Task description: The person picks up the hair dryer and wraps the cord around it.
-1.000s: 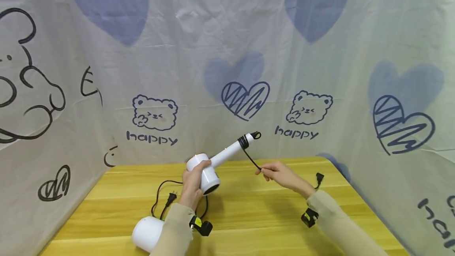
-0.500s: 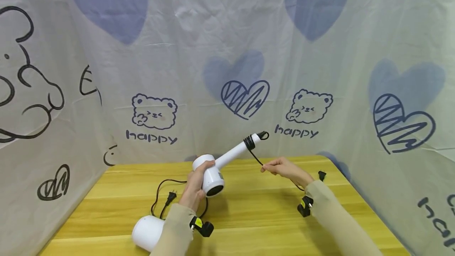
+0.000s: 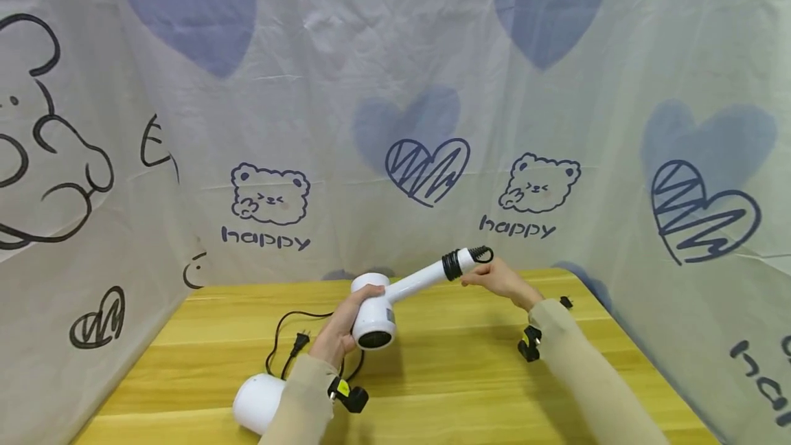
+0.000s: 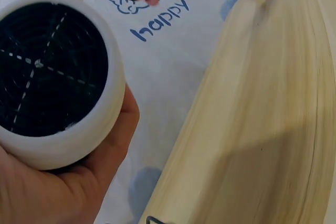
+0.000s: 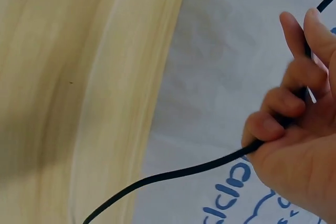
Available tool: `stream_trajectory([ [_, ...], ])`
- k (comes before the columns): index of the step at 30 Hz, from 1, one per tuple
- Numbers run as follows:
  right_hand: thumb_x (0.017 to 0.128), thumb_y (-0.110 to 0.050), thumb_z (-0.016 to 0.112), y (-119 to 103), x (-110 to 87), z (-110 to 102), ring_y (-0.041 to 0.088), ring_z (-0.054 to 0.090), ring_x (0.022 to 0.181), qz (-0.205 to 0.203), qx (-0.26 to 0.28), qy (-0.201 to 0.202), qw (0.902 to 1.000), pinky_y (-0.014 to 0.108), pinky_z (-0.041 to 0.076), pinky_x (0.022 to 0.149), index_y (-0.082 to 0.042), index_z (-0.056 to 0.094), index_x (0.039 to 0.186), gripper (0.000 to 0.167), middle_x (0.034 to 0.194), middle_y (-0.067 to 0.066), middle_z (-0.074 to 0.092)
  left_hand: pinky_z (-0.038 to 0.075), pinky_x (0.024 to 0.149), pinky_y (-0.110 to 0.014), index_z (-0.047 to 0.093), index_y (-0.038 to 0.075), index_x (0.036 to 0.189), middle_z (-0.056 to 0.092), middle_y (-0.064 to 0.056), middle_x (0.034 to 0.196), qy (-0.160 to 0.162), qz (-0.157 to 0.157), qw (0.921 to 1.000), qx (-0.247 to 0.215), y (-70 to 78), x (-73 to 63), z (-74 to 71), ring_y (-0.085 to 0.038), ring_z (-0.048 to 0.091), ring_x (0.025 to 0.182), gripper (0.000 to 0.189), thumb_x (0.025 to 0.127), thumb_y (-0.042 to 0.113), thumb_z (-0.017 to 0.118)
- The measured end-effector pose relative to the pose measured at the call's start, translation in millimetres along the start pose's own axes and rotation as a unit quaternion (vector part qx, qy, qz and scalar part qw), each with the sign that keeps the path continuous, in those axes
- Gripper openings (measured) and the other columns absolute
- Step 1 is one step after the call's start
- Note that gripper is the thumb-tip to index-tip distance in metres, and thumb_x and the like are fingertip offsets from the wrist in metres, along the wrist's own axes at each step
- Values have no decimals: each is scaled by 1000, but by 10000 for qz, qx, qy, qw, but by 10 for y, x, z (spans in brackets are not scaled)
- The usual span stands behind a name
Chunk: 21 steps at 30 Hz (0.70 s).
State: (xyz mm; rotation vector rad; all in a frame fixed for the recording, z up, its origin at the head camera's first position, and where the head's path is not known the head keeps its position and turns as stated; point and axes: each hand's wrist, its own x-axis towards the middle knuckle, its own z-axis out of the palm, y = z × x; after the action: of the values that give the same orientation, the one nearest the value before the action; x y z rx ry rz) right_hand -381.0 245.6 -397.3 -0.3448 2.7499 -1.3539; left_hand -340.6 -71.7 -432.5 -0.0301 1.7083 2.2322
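My left hand (image 3: 340, 321) grips a white hair dryer (image 3: 375, 313) by its barrel, above the table. The dryer's handle points up and to the right, and its dark round grille (image 4: 50, 72) faces the left wrist camera. Several turns of black power cord (image 3: 452, 264) wrap the handle near its end. Beside that end, my right hand (image 3: 502, 281) holds the cord. In the right wrist view the cord (image 5: 184, 171) runs through the curled fingers (image 5: 265, 125). The cord's plug (image 3: 566, 302) is to the right of this hand.
A white rounded object (image 3: 255, 402) lies at the front left, partly behind my left sleeve. Near it are another black cord (image 3: 276, 335) and a two-pin plug (image 3: 301, 342). Printed fabric (image 3: 346, 122) hangs behind the yellow wood-grain table (image 3: 445, 390).
The hair dryer has shifted right in my left hand, and its handle has tilted lower. My right hand has risen from below the handle to beside its end, and the free plug has shifted slightly right.
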Motion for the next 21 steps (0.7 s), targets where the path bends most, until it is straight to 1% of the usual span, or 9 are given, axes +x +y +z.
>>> stream_trajectory([
  [1,91,-28,68,-14,-7,-23,21,63,94,-72,-26,104,9999,40,51,87,-7,76,93,23,92,3,72,57,66,-28,41,0,133,64,-4,91,-47,-29,10000,69,-6,3,-4,-15,65,74,69,86,43,66],
  [3,90,-16,65,-38,-10,-69,15,55,73,-372,-70,211,9991,30,48,72,-1,72,87,17,76,1,64,58,67,-30,42,0,133,64,-5,93,-108,-67,9997,224,-18,9,-17,-16,66,76,70,85,44,67],
  [4,88,-9,63,-56,-14,-89,13,50,68,-530,-100,240,9983,27,45,67,1,72,86,14,73,0,62,58,68,-30,42,0,133,64,-6,93,-132,-66,9994,320,-20,9,-22,-16,66,76,70,85,44,68],
  [6,88,-7,63,-95,-23,-126,11,43,61,-710,-182,217,9971,24,41,59,5,73,87,15,71,4,64,58,68,-32,44,-1,133,65,-7,95,-148,-35,9983,567,-19,7,-31,-18,66,77,71,84,43,69],
  [8,90,-11,66,-134,-28,-154,10,44,61,-662,-321,201,9971,23,42,59,2,76,93,17,80,6,71,59,69,-34,44,0,133,65,-9,98,-110,31,9966,812,-10,7,-39,-19,67,79,72,82,41,72],
  [11,88,-29,73,-190,-43,-175,9,42,60,-240,-474,266,9982,24,40,59,-8,78,99,23,96,6,75,60,69,-37,43,2,135,64,-14,103,36,238,9929,1166,-5,5,-49,-23,67,81,72,80,37,75],
  [15,87,-28,74,-274,-80,-158,12,30,53,-47,-607,345,9976,26,31,51,-12,78,96,18,90,4,74,60,65,-42,39,5,138,61,-19,108,293,537,9858,1561,-27,6,-55,-27,67,80,75,78,30,77],
  [18,87,-25,74,-339,-107,-111,10,29,50,-181,-709,327,9968,24,28,47,-12,78,95,15,84,3,72,60,61,-42,39,3,137,60,-21,108,558,773,9765,1933,-61,12,-56,-28,66,78,78,75,28,80],
  [21,86,-24,75,-382,-126,-53,9,33,49,-313,-831,305,9956,23,30,46,-12,78,93,14,82,1,72,59,59,-40,41,0,135,60,-21,107,795,978,9661,2251,-95,19,-48,-28,65,78,79,73,27,82],
])
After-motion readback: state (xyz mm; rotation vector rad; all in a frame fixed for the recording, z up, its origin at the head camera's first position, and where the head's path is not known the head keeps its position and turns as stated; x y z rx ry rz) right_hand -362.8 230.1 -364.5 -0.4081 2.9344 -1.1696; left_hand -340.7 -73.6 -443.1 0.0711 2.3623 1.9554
